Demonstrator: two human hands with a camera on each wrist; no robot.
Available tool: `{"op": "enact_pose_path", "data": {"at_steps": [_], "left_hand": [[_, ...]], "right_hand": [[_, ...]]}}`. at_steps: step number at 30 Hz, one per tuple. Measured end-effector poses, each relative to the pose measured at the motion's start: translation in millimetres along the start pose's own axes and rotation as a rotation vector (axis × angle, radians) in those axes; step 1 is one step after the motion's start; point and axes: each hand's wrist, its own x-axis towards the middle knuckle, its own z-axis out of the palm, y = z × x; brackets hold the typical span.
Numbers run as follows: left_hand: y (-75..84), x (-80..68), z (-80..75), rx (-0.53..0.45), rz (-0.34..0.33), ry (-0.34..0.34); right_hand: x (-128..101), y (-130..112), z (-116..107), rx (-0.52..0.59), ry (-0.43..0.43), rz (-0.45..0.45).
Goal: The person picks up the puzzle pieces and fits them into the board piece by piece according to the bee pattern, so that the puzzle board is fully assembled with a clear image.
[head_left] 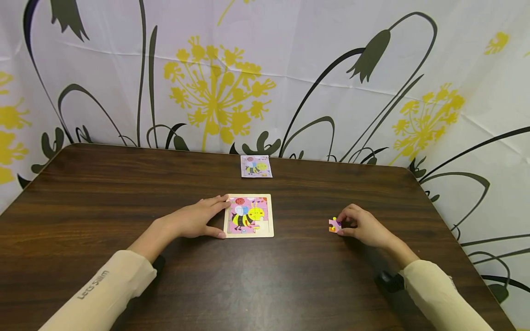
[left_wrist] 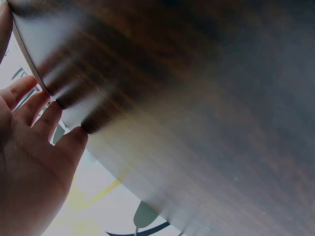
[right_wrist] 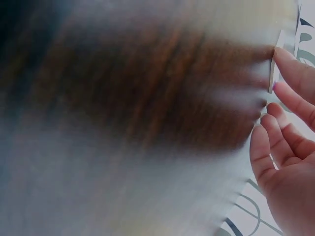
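Note:
A square wooden jigsaw puzzle (head_left: 249, 215) with a yellow-and-black bee picture lies on the table in the head view. Bare pale wood shows in its lower right corner. My left hand (head_left: 198, 217) rests at the puzzle's left side, fingertips on the upper frame edge and thumb by the lower left corner. To the right, my right hand (head_left: 364, 226) pinches a small pink, yellow and orange puzzle piece (head_left: 333, 226) between thumb and fingers, low over the table. From the right wrist, the piece (right_wrist: 275, 64) appears edge-on at the thumb and index fingertips, the other fingers loosely bent.
Behind the puzzle, a small picture card (head_left: 256, 166) with the same bee lies near the back edge of the dark wood-grain table (head_left: 273, 280). A white curtain (head_left: 306, 69) with yellow flowers and grey stems hangs right behind the table.

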Motion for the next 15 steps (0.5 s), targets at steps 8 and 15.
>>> {"op": "enact_pose_path", "data": {"at_steps": [8,15], "left_hand": [[-0.3,-0.2,0.5,0.0,0.007,0.002],[-0.6,0.2,0.0,-0.001,0.005,0.001]], "right_hand": [[-2.0,-1.1,2.0,-0.012,0.022,-0.045],[-2.1,-0.1,1.5,-0.01,0.034,-0.079]]}}
